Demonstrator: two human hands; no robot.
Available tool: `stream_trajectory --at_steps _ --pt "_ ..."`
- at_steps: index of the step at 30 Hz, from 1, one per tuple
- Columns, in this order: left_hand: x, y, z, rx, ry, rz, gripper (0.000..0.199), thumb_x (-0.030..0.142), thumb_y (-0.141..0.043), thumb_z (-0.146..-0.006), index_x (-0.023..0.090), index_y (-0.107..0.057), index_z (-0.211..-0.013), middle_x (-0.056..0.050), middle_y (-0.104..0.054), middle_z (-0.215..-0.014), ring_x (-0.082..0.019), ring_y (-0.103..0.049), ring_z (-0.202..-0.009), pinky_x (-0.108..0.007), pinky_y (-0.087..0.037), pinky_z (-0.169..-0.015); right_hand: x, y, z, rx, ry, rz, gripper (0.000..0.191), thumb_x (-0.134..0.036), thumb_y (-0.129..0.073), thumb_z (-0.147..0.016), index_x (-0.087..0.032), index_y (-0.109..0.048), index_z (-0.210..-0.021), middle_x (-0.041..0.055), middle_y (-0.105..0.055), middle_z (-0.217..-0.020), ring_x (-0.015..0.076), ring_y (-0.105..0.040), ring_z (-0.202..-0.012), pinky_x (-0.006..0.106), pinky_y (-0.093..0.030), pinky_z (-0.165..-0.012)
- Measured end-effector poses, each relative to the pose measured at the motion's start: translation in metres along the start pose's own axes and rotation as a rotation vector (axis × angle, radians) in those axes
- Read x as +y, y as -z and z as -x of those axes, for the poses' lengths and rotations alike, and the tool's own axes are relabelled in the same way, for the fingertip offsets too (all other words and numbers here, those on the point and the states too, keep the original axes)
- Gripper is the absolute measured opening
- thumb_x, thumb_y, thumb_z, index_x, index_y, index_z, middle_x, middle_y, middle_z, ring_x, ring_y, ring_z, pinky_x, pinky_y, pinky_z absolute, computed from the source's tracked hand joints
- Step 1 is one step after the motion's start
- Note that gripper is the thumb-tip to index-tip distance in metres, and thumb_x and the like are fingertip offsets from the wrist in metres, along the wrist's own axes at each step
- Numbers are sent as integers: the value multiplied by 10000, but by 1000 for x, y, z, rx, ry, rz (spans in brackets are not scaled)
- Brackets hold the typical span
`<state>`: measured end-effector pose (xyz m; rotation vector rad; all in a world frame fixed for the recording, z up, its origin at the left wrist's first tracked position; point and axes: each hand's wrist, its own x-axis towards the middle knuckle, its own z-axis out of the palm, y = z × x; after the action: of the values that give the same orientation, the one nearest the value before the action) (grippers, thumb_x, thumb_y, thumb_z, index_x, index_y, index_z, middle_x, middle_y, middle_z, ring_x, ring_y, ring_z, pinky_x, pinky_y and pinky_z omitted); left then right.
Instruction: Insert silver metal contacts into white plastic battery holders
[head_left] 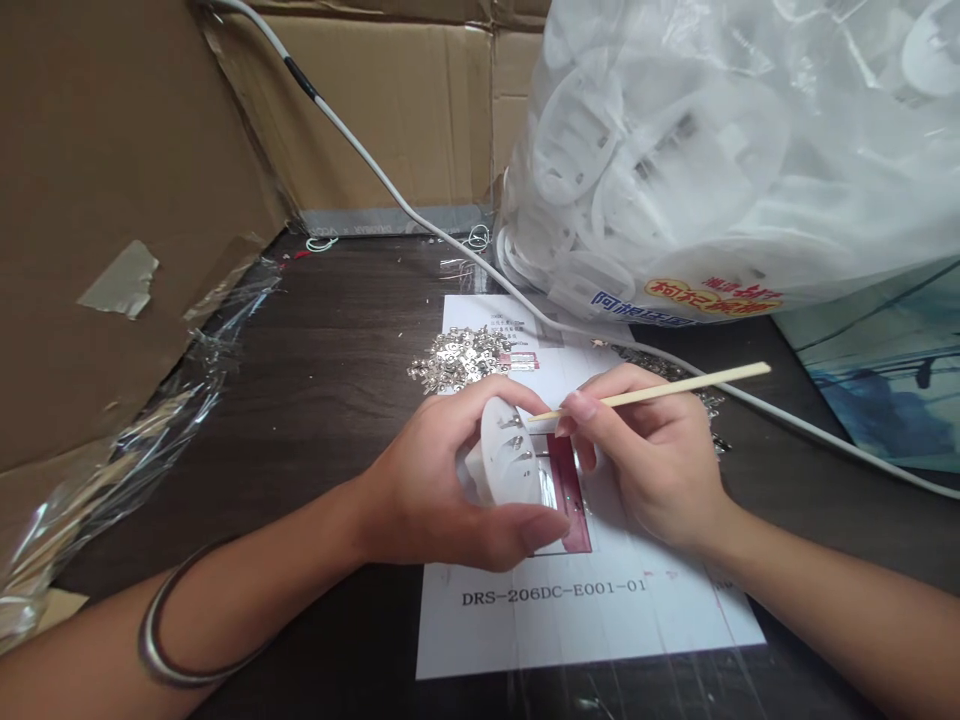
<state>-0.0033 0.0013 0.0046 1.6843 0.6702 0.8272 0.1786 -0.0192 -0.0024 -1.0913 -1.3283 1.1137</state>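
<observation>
My left hand (450, 490) is closed around a round white plastic part (499, 460) tilted on its edge, with small metal pieces set in its face. In my right hand (645, 450) a thin wooden stick (697, 383), like a chopstick, is pinched. The stick's tip meets or nearly meets the white part near its upper metal piece. Below both hands lies a printed white sheet (555, 630) with a dark red area. Behind my left hand is a pile of small shiny metal pieces (465, 358).
A large clear bag (675, 170) full of similar white parts stands at the back right. A white cable (375, 165) crosses the dark table. Cardboard walls (390, 110) rise at the back and left. More metal pieces (716, 410) lie behind my right hand.
</observation>
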Motion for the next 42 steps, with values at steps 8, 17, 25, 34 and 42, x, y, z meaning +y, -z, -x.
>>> stream_trajectory --at_steps 8,17,25,34,42 --pt "0 -1 1 -3 -33 -58 451 413 -778 -659 194 -565 -990 -10 -740 -778 -168 -676 -669 -268 -537 -625 -2 0 -4 18 45 50 247 -319 -724 -815 -177 -626 -639 -36 -568 -494 77 -526 -451 202 -450 -447" --pt "2 -2 0 26 -25 -78 475 460 -795 -628 182 -601 -960 -45 -746 -834 -199 -695 -710 -286 -546 -620 0 1 -2 -9 36 87 208 -273 -705 -819 -187 -622 -649 -38 -562 -504 83 -519 -454 215 -427 -432" --pt "-1 -2 1 26 -19 -29 459 378 -805 -615 182 -600 -976 -44 -737 -854 -196 -681 -733 -291 -537 -652 -1 0 -1 8 25 116 229 -332 -713 -823 -209 -629 -649 -33 -555 -488 104 -527 -438 239 -414 -413" --pt "0 -1 2 11 -4 -27 443 375 -802 -626 190 -599 -974 -29 -739 -851 -179 -678 -716 -265 -532 -618 -1 2 -3 -4 45 128 232 -319 -710 -823 -191 -636 -643 -25 -589 -517 92 -551 -455 221 -444 -416" --pt "-2 -2 2 32 3 -101 448 439 -783 -629 182 -608 -952 -48 -737 -840 -223 -697 -779 -306 -545 -660 -2 0 -3 0 41 144 269 -375 -733 -813 -194 -632 -640 -26 -565 -500 96 -538 -445 228 -420 -412"
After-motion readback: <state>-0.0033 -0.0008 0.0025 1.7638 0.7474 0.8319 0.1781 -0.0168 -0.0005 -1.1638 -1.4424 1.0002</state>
